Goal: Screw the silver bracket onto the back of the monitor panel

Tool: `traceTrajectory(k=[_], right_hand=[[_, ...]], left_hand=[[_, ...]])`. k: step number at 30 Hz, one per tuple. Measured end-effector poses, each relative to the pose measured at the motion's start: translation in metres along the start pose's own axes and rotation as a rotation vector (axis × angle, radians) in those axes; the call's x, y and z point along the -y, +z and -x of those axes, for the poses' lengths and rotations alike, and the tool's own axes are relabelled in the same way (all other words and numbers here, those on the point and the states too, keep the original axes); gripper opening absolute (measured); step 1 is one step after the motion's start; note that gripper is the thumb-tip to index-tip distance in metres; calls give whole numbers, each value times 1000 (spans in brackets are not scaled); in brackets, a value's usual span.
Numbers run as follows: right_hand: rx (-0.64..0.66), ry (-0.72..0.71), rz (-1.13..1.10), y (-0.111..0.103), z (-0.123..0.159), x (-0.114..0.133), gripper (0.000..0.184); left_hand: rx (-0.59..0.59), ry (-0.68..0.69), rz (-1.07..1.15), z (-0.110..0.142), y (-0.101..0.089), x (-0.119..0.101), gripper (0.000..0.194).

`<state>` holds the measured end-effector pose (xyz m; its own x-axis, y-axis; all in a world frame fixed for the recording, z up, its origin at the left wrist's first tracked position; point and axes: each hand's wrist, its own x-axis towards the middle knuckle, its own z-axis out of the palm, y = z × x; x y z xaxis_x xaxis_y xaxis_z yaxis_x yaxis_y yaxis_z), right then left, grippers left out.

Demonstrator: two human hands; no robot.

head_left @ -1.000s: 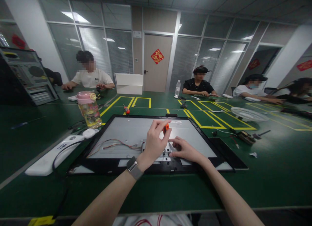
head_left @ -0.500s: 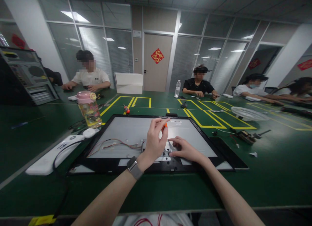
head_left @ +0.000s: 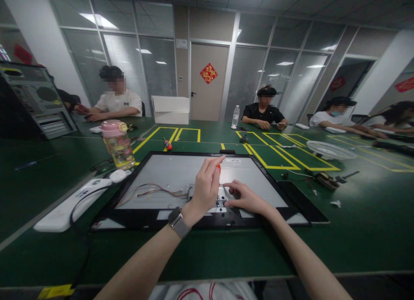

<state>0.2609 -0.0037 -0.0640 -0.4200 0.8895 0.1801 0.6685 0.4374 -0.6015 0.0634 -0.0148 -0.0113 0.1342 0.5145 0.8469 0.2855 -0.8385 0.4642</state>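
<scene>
Steadying the small metal bracket (head_left: 222, 197) with the fingertips while holding the orange handle (head_left: 219, 167) upright and the pressure light seems the sound way to work, sparing the panel (head_left: 174, 167) beneath. The left hand (head_left: 206, 184) looks closed around the handle, thumb flat against fingers, though its far side is hidden; the right hand (head_left: 245, 197) curves loosely, thumb and forefinger parted at the bracket's right edge. The bracket sits toward the panel's near side, bright and dotted with dark spots; the panel is broad, flat, smooth grey, black-framed, with thin, bendy wires (head_left: 158, 189) curving left
</scene>
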Motion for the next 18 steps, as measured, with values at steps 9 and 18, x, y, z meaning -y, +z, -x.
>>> traceTrajectory(k=[9, 18], right_hand=[[-13, -12, -8, 1, 0, -4, 57], [-15, -10, -8, 1, 0, -4, 58]], left_hand=[[-38, -18, 8, -2, -1, -2, 27], [-67, -47, -8, -3, 0, 0, 26]])
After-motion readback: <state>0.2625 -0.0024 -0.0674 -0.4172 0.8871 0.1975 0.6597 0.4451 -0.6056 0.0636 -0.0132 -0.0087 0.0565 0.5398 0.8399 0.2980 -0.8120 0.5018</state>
